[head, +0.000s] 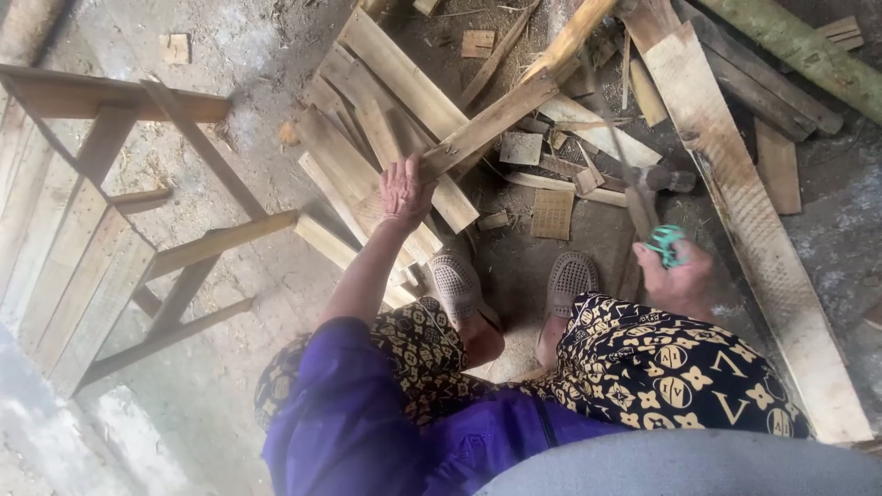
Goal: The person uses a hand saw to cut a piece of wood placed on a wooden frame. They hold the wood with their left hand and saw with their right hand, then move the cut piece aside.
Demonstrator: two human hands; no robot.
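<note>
A person crouched on a dusty concrete floor works among scattered timber offcuts. The left hand (405,190) is closed over the near end of a long wooden batten (514,96), fingers wrapped round it, and the batten slopes up and away over a heap of split bamboo slats (386,101). The right hand (678,276) is clenched on the handle of a hammer (654,197), a band of green tape (666,242) showing just above the fist; the blurred hammer head (669,178) hangs above the litter, just beside a long pale plank (753,230) that runs down the right side. Between the two hands lie short wood scraps, one a small square offcut (552,213) just ahead of the person's grey perforated shoes (514,280). To the left, well apart from the hands, stands a wooden frame (175,248) of joined slats with a diagonal brace. A green bamboo pole (799,46) lies at top right
</note>
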